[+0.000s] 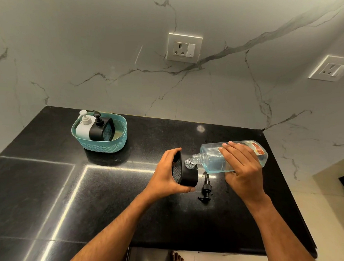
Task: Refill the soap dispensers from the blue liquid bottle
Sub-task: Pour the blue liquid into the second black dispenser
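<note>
My left hand (167, 173) grips a black soap dispenser (186, 175) standing on the black counter, its pump removed. My right hand (240, 163) holds a clear bottle of pale blue liquid (212, 160) tipped on its side, the open neck resting at the dispenser's top opening. The bottle is partly full and carries a red label near its base. The black pump head (205, 190) lies on the counter just right of the dispenser, below the bottle.
A teal basket (100, 142) at the back left holds a white dispenser (84, 126) and another black dispenser (100, 129). Marble wall behind with two sockets (184, 48). The counter's right edge (287, 184) drops to a tiled floor.
</note>
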The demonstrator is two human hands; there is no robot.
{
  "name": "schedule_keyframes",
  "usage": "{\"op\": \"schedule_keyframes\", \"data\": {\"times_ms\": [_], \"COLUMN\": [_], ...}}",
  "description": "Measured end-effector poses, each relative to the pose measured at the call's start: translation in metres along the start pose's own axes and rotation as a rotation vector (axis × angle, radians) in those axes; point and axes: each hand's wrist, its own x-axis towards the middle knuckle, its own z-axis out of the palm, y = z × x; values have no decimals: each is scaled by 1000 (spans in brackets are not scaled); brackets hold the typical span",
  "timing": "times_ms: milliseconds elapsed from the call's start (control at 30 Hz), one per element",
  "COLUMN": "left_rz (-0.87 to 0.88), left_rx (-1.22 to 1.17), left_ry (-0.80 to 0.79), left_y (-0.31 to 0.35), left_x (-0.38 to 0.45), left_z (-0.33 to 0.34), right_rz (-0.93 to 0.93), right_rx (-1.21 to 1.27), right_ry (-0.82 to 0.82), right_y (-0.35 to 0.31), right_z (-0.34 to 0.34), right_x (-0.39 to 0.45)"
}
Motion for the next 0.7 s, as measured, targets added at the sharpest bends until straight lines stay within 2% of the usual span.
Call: {"op": "schedule_keyframes", "data": {"times_ms": [700], "left_rz": [-7], "left_rx": [-13], "left_ry": [3], "left_y": [-2], "left_x": [-1], "left_z": [2], "right_rz": [-13], "right_rx": [-20], "right_ry": [-7], "right_y": [1], "right_z": [1], "right_x": [1]}}
